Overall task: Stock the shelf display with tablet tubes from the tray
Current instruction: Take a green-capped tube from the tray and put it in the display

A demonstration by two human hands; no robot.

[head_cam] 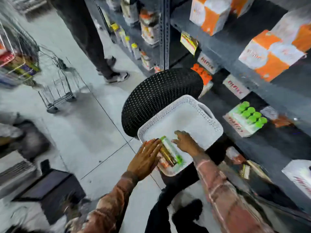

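Tablet tubes with green caps (170, 151) lie at the near end of the white perforated plastic tray (188, 115), which sits on a black dotted stool (156, 96). Left hand (144, 159) lies flat against them, fingers extended, gripping nothing. Right hand (186, 142) rests on the tray beside them, fingers loosely curled; any grasp is indeterminable.

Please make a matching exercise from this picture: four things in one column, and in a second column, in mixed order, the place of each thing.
Things:
1. white tray
2. green-capped tubes
3. orange-capped tubes
4. shopping trolley

Places:
A. on the shelf, to the right of the tray
B. in the aisle, far left
C. on the black perforated stool
D. on the shelf, behind the stool

Pairs: 1-C, 2-A, 3-D, 4-B
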